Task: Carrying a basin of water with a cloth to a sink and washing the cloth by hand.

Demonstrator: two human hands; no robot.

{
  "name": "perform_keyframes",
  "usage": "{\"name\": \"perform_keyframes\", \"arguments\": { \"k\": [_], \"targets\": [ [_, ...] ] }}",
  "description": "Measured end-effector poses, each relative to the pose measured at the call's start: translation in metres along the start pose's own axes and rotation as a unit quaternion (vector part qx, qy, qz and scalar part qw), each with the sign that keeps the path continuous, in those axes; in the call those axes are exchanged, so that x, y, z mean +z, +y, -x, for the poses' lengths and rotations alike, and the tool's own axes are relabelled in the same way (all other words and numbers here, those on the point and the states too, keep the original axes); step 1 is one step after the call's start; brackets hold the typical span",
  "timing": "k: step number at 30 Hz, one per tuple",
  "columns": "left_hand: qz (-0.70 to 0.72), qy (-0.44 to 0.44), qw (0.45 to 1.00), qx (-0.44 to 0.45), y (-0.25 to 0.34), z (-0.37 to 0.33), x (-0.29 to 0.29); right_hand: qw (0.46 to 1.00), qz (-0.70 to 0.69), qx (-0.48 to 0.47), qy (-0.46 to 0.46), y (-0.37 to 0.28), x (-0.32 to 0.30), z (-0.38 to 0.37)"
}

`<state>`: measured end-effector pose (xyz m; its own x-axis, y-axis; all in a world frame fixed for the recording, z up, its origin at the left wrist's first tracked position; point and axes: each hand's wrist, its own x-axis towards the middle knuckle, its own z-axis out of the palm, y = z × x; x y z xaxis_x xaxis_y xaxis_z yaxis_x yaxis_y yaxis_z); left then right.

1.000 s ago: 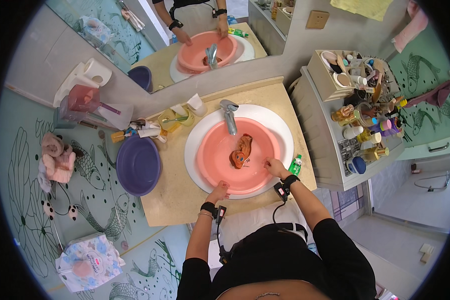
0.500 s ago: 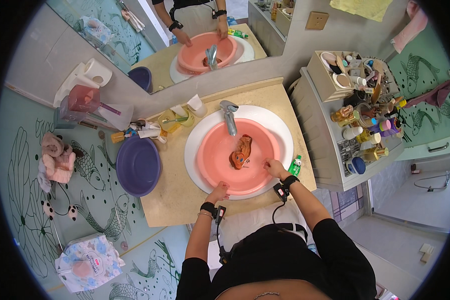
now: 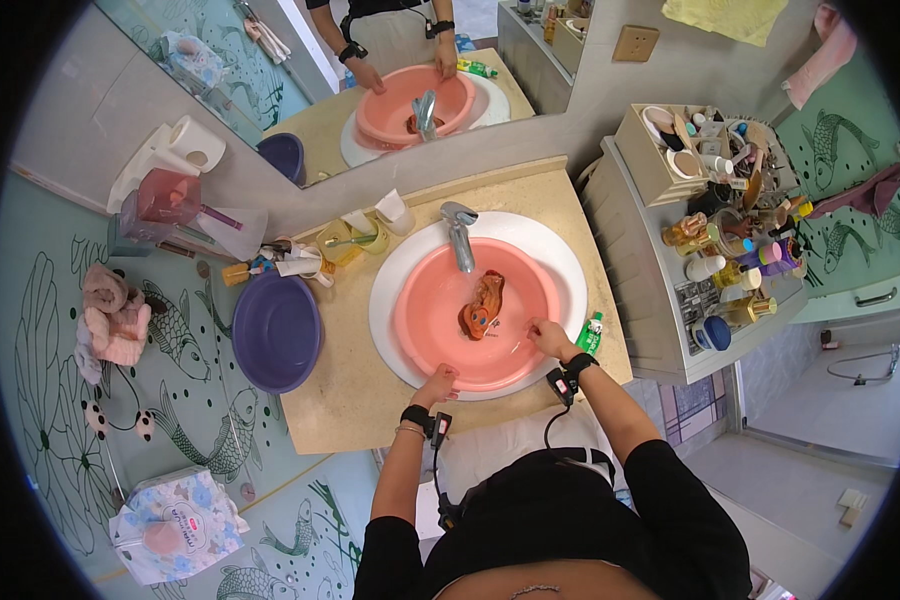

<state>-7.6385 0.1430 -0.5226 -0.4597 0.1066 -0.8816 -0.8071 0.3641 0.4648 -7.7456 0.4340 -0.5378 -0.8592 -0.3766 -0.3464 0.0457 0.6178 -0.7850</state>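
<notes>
Hardly anything has moved since the earlier frame; both hands keep their places. On my remote feed, the left hand (image 3: pixel 438 383) sits at the near rim of the pink plastic basin (image 3: pixel 420 325) and the right hand (image 3: pixel 550 338) at its right rim, fingers curled; I cannot tell whether either grip actually closes on the plastic, the fingertips being partly hidden. Inside that basin, right of centre, lies a crumpled orange-brown soft item (image 3: pixel 483 305) with a blue eye-like spot; its folds look limp, but I can't make out what it is. Nor can I tell whether the basin holds water. It hides most of the glossy white oval sink (image 3: pixel 379 310), and the chrome faucet (image 3: pixel 460 235) overhangs its back edge. On the stone-look worktop (image 3: pixel 345 415), a green tube (image 3: pixel 591 332) lies just beside the right wrist. Left stands a smooth purple basin (image 3: pixel 275 330). Bottles (image 3: pixel 725 270) crowd indistinctly near a beige organizer box (image 3: pixel 648 168) packed with cosmetics (image 3: pixel 683 163).
</notes>
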Motion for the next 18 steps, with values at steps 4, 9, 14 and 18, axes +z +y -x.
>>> {"name": "perform_keyframes", "arguments": {
  "k": [4, 9, 14, 18],
  "targets": [
    [-0.005, 0.003, 1.0, -0.006, -0.0029, -0.0005, -0.0007, 0.999, 0.034, 0.007, -0.004, -0.0056, 0.0003, 0.0002],
    [-0.007, 0.0, 1.0, -0.011, -0.0004, 0.0008, -0.0002, 0.998, 0.048, 0.026, -0.023, -0.0069, -0.0018, 0.0009],
    [-0.005, -0.001, 1.0, -0.013, 0.0006, 0.0017, -0.0011, 0.998, 0.059, 0.014, -0.016, -0.0055, -0.0005, 0.0003],
    [-0.005, -0.001, 1.0, -0.01, -0.0002, 0.0018, -0.0015, 0.998, 0.057, 0.011, -0.016, -0.0083, -0.0016, 0.0009]
  ]
}}
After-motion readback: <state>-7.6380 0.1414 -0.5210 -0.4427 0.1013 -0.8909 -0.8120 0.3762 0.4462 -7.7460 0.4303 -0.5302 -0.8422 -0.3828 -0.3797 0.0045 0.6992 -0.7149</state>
